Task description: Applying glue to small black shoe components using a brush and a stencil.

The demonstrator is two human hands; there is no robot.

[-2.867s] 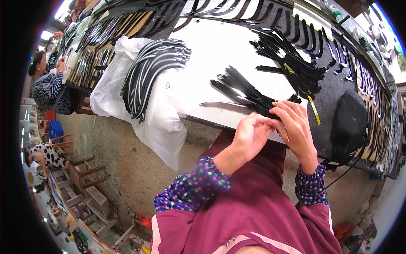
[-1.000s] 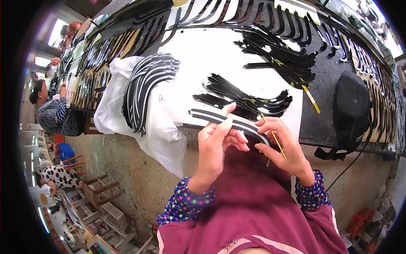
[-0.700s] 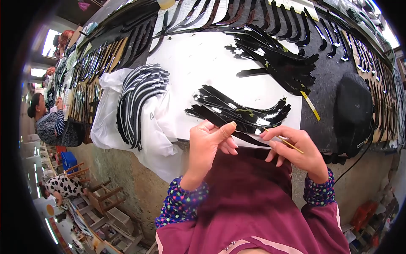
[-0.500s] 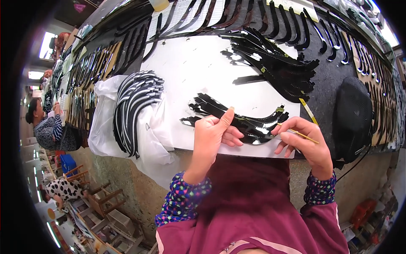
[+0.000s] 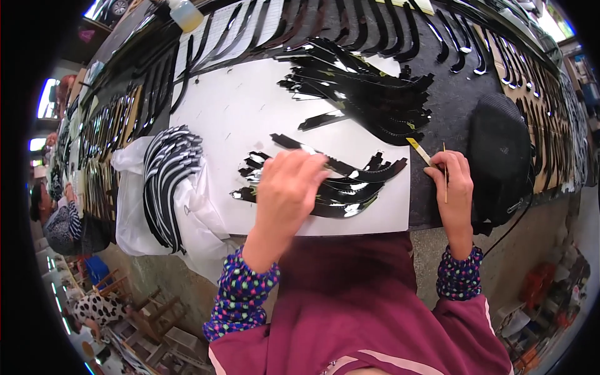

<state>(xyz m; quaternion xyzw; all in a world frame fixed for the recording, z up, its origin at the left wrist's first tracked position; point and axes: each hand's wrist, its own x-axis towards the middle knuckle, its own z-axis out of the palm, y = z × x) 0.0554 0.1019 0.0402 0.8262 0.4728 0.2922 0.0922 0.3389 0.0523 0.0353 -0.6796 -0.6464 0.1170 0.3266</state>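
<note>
My left hand (image 5: 289,187) is over a small pile of glossy black curved strips (image 5: 350,203) on a white board. Its bent fingers close around a long black strip (image 5: 337,165) at the pile's far side; the fingertips partly hide the grip. Off the board's right edge, my right hand (image 5: 455,181) holds a thin wooden stick (image 5: 445,159) upright between its fingers. Its thumb and fingertip meet the near end of a flat yellow-and-white strip (image 5: 418,149), whose other end touches a larger heap of black strips (image 5: 381,100).
A bundle of black-and-white strips (image 5: 167,181) lies on a white plastic bag (image 5: 206,215) at left. A black mesh-covered object (image 5: 500,165) stands at right. Curved strips line the table's back, beside a bottle of yellowish liquid (image 5: 185,15). Another person (image 5: 59,219) sits far left.
My right hand has left the small pile and moved right to the yellow-and-white strip, with the stick still in it. My left hand has turned palm down over the pile. The view has shifted.
</note>
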